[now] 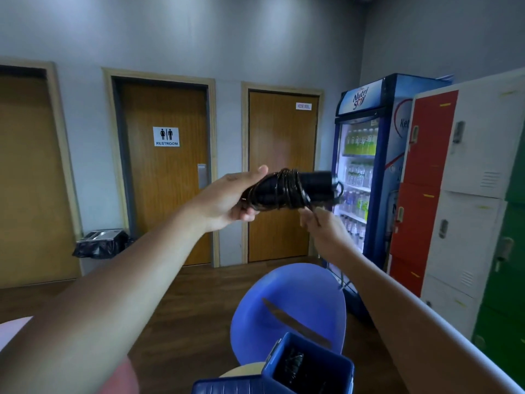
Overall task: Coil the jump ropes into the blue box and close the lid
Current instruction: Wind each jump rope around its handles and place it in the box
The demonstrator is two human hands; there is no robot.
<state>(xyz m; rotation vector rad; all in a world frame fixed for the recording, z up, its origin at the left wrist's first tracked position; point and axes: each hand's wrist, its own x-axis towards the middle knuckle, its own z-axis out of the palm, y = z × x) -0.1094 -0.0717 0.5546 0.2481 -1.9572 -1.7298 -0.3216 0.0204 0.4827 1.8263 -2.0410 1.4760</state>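
A black jump rope [287, 190] is held up at chest height, its thin cord wound in many turns around its black handles. My left hand [227, 199] grips the left end of the bundle. My right hand [321, 223] pinches the loose cord end just below the bundle's right side. The blue box [309, 365] stands open at the bottom of the view with another dark coiled rope inside. Its blue ribbed lid [227, 386] lies beside it to the left.
A blue plastic chair [287, 308] stands behind the box. A drinks fridge [366, 166] and red, white and green lockers [454, 194] line the right wall. Wooden doors and a bin [99, 244] are at the back.
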